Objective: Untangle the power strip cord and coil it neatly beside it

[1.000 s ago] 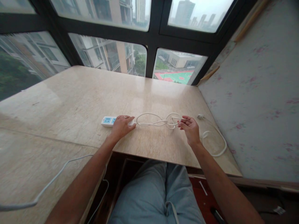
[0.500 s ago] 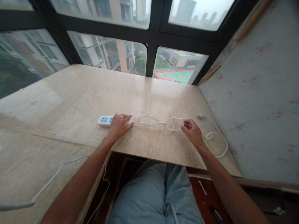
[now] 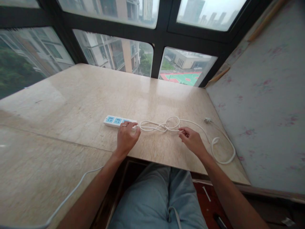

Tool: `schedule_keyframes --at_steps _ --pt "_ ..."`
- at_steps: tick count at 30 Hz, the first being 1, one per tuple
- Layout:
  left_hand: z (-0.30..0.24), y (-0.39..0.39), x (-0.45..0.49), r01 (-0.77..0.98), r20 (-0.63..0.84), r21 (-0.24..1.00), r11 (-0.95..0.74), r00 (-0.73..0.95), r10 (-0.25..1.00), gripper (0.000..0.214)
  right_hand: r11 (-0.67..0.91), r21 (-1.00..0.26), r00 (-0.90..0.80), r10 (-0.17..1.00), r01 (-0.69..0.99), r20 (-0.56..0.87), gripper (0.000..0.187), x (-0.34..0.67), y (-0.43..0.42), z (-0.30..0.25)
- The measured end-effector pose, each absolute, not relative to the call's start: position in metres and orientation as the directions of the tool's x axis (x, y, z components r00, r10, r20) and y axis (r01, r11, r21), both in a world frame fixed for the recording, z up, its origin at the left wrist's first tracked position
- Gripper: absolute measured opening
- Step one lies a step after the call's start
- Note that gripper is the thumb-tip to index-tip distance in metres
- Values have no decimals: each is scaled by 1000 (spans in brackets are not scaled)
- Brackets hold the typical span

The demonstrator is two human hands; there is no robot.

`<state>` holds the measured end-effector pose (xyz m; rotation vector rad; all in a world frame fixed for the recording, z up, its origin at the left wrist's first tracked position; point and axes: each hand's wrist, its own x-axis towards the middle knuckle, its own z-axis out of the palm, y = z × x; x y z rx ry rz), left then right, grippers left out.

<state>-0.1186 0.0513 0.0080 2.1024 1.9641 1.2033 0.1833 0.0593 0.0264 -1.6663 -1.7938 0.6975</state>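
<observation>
A white power strip (image 3: pixel 113 120) with blue sockets lies on the stone ledge. My left hand (image 3: pixel 126 136) grips its right end, where the cord leaves, thumb and forefinger on either side. From there the white power cord (image 3: pixel 152 129) runs right in two slim loops that cross in the middle, like a knot or figure eight. At the right loop's lower edge, my right hand (image 3: pixel 190 139) has its fingers pinched together on the cord; the fingertips partly hide the contact. Farther right, the cord curls round to its plug (image 3: pixel 207 120).
The stone ledge (image 3: pixel 78 95) ends at a front edge above my lap. Dark-framed windows (image 3: pixel 156 60) stand behind it, and a floral-papered wall (image 3: pixel 262 111) bounds the right side. Another white cable (image 3: pixel 71 193) crosses the lower left.
My left hand has shifted to the strip's right end, uncovering more sockets. My right hand has moved left with the loop's edge, and the right loop has grown rounder. The view has shifted slightly.
</observation>
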Motion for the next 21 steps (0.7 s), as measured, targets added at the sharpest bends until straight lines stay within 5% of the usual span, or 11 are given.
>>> schedule_keyframes --at_steps 5,8,14,18,21 --pt "9 46 -110 824 147 559 96 -212 966 41 355 -661 -292 933 662 209 24 131 53 44" --pt "8 48 -112 808 49 569 157 -224 973 42 477 -616 -416 873 626 254 22 97 60 43" --pt "10 51 -111 626 -115 742 242 -237 965 38 420 -361 -436 899 833 41 25 44 98 34" --pt "6 52 -107 566 -95 802 193 -199 975 36 462 -271 -504 857 845 -111 21 32 117 35" --pt "3 53 -104 387 -102 907 167 -183 978 40 507 -243 -537 840 827 -76 22 32 116 33"
